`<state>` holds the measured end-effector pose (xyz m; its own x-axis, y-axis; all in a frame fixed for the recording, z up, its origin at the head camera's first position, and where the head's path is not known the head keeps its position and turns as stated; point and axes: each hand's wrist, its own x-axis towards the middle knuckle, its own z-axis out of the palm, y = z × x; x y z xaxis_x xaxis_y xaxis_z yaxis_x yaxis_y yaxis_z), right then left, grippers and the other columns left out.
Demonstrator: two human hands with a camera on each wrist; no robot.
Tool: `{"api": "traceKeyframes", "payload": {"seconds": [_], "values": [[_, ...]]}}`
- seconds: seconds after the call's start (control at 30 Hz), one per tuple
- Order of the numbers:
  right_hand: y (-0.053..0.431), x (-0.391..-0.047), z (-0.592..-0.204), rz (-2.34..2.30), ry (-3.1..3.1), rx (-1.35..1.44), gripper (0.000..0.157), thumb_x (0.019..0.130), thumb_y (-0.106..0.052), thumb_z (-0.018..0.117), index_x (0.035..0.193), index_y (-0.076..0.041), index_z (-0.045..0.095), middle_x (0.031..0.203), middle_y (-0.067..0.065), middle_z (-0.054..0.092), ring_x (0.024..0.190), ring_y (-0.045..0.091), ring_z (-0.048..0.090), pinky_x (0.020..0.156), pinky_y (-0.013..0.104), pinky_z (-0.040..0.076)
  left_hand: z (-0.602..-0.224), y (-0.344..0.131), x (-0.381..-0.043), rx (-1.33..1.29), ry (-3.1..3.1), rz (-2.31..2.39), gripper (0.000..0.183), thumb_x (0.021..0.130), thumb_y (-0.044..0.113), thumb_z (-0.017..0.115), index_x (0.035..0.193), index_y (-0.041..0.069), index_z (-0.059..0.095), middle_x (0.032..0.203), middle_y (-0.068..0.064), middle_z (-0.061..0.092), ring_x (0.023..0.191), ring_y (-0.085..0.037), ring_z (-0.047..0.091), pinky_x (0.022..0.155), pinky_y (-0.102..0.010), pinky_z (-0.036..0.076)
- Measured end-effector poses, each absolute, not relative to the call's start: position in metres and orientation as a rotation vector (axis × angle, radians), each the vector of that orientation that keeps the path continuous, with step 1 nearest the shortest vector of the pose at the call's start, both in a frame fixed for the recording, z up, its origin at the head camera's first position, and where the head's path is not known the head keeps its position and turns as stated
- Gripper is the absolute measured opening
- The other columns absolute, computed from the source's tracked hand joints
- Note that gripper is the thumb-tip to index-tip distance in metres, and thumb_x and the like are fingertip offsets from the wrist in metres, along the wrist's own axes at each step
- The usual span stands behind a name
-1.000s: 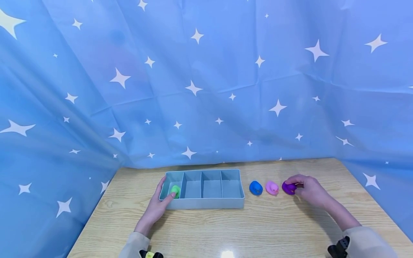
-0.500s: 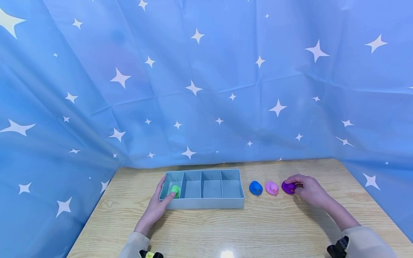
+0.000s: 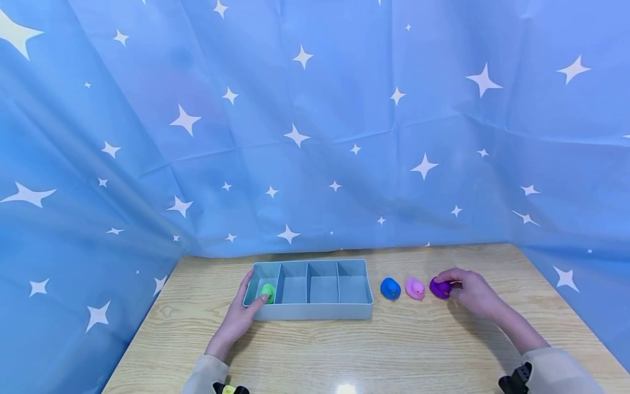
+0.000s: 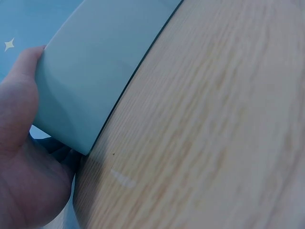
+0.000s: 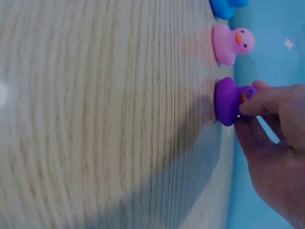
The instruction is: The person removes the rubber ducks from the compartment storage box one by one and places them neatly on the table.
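On the left of the head view, my left hand [image 3: 240, 313] grips the left end of a grey-blue divided box [image 3: 315, 312]. Its thumb lies over the front rim, and the other fingers reach along the end wall. A green toy duck [image 3: 268, 291] sits in the leftmost compartment, partly behind that thumb. To the right, my right hand [image 3: 472, 293] pinches a purple rubber duck [image 5: 226, 101] by its head between thumb and fingers. The duck is upright, its base at the tabletop. Beside it stand a pink rubber duck [image 3: 415, 288] and a blue rubber duck [image 3: 390, 288].
The wooden table [image 3: 394, 350] carries the box and the row of ducks. A blue curtain [image 3: 315, 186] with white stars hangs behind the table and along both its sides. The box's other compartments hold nothing.
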<state>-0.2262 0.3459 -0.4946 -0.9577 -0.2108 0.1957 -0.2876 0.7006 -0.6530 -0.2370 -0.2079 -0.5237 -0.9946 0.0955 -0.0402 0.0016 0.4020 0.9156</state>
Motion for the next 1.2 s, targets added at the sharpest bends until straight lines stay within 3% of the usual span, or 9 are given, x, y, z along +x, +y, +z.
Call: {"api": "traceKeyframes", "payload": {"seconds": [0.27, 0.43, 0.9, 1.2], "values": [[0.342, -0.226, -0.487, 1.195, -2.836, 0.365, 0.038, 0.081, 0.016, 0.064, 0.119, 0.011, 0.066, 0.112, 0.026, 0.068, 0.1, 0.041, 0.067, 0.075, 0.033, 0.06, -0.526, -0.208, -0.237, 0.085, 2.559, 1.669, 0.081, 0.102, 0.042, 0.063, 0.166, 0.033, 0.013, 0.17, -0.018, 0.009, 0.152, -0.049, 0.01, 0.116, -0.071, 0.014], [0.327, -0.229, -0.471, 1.168, -2.807, 0.349, 0.038, 0.087, 0.009, 0.066, 0.125, 0.009, 0.065, 0.12, 0.025, 0.067, 0.11, 0.043, 0.063, 0.082, 0.036, 0.059, -0.526, -0.208, -0.237, 0.079, 2.567, 1.663, 0.081, 0.102, 0.044, 0.062, 0.166, 0.032, 0.014, 0.17, -0.019, 0.01, 0.151, -0.05, 0.011, 0.116, -0.071, 0.014], [0.255, -0.243, -0.428, 1.282, -2.698, 0.503, 0.026, 0.097, 0.002, 0.064, 0.123, 0.004, 0.068, 0.116, 0.016, 0.071, 0.107, 0.036, 0.067, 0.088, 0.04, 0.058, -0.525, -0.207, -0.237, 0.065, 2.58, 1.651, 0.08, 0.102, 0.044, 0.062, 0.165, 0.033, 0.014, 0.169, -0.021, 0.011, 0.151, -0.051, 0.012, 0.116, -0.071, 0.014], [0.196, -0.252, -0.424, 1.52, -2.649, 0.652, 0.025, 0.1, -0.001, 0.062, 0.124, 0.0, 0.069, 0.114, 0.013, 0.072, 0.104, 0.033, 0.068, 0.083, 0.032, 0.058, -0.524, -0.206, -0.236, 0.084, 2.573, 1.664, 0.081, 0.102, 0.044, 0.062, 0.166, 0.031, 0.014, 0.169, -0.022, 0.009, 0.151, -0.052, 0.01, 0.115, -0.072, 0.014]]}}
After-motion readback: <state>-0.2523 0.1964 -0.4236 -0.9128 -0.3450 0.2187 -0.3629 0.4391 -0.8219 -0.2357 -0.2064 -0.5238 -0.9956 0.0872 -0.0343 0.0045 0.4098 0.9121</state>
